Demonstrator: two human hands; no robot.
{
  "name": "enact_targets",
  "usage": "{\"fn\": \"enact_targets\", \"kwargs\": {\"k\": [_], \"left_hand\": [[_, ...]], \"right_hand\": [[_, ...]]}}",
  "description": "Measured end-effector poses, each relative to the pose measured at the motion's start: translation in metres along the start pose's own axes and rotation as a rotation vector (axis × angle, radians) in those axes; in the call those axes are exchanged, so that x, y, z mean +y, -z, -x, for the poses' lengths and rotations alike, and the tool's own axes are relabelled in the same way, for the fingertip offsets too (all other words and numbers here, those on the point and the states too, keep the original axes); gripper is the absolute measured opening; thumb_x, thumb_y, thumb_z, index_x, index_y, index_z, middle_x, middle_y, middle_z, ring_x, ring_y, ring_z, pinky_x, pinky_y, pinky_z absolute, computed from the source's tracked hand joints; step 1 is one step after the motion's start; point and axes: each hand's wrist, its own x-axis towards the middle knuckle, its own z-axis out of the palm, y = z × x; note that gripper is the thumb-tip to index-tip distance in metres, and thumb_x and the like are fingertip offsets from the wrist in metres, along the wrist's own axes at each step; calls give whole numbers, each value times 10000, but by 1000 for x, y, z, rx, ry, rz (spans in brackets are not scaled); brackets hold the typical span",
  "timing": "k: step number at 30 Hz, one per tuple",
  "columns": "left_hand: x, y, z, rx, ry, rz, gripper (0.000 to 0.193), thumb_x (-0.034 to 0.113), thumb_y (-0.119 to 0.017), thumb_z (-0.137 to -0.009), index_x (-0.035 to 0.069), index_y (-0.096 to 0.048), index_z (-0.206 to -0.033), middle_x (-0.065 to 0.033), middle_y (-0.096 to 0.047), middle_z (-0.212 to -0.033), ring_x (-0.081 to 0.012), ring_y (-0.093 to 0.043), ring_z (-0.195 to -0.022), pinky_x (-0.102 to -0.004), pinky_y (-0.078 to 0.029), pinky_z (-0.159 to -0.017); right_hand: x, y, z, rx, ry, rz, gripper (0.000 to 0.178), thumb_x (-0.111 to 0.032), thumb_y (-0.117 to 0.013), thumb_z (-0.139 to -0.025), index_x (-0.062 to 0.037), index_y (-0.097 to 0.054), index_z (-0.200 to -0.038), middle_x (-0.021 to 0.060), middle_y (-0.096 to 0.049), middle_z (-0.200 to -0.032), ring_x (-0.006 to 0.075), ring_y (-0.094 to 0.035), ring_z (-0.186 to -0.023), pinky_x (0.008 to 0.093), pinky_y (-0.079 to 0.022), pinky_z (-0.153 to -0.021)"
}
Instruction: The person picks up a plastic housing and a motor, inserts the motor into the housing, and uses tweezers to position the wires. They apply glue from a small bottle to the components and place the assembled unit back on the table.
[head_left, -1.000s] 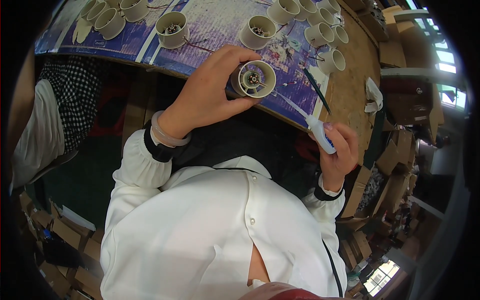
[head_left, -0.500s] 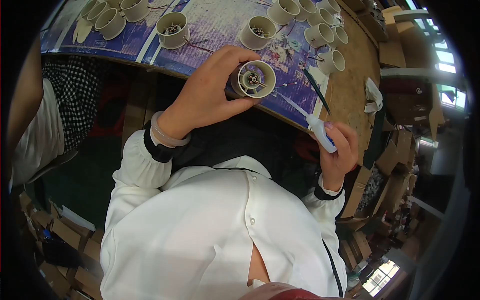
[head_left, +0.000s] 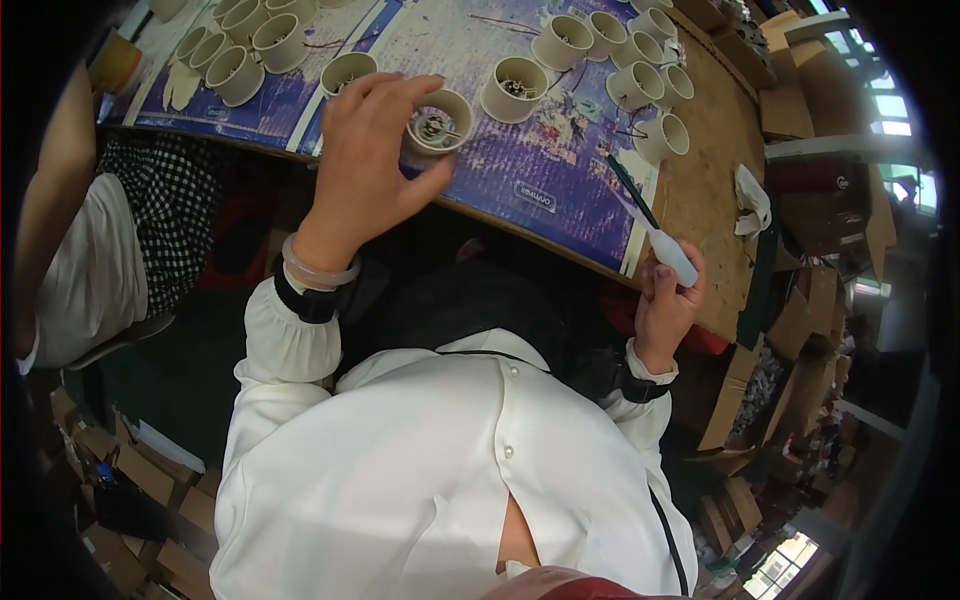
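Note:
A cream round plastic fan housing [head_left: 458, 108] with a small motor and wires inside is at the table's near edge, tilted slightly toward me. My left hand [head_left: 372, 150] is around it, the fingers stretched out over its far side and the thumb apart at its near side; whether the fingertips still touch it is hard to tell. In my right hand [head_left: 668, 300] is a small white squeeze bottle [head_left: 672, 258] with a long thin nozzle, pointing up and left beside a dark green pen-like stick [head_left: 632, 190] on the table.
More cream housings stand behind: one [head_left: 514, 92] in the middle, one [head_left: 348, 72] partly behind my left hand, several at the far left [head_left: 236, 78] and far right [head_left: 662, 138]. Crumpled white tissue [head_left: 752, 202] lies at the right edge. Another person's arm [head_left: 62, 190] is at left.
My left hand has carried the housing left and down to the table, and its fingers have spread. My right hand has drawn the bottle slightly right, away from the housing.

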Motion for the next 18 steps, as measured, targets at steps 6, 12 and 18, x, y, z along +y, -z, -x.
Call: {"fn": "enact_targets", "kwargs": {"k": [6,12,18], "left_hand": [[-10,2,-4,-34,38,-399,601,211,-749,-678,88,-557,-1234,-92,-564,-1232,-306,-433,-1233,-449,-298,-1007],[-1,-17,-25,35,14,-497,622,239,-762,-693,90,-544,-1256,-99,-549,-1259,-329,-416,-1252,-464,-294,-1017],[5,-67,-49,-36,-67,-213,641,252,-764,-740,76,-500,-1298,-120,-541,-1274,-337,-457,-1220,-447,-323,-1019]], "right_hand": [[8,-6,-4,14,81,68,331,-150,-668,-912,-29,-529,-1187,71,-595,-949,74,-451,-625,179,-339,-519],[11,-3,-4,24,81,51,332,-155,-667,-914,-32,-526,-1188,71,-597,-951,71,-448,-624,182,-340,-516],[9,-8,-2,37,79,23,329,-158,-667,-915,-33,-528,-1186,73,-603,-954,68,-446,-623,181,-338,-517]]}}
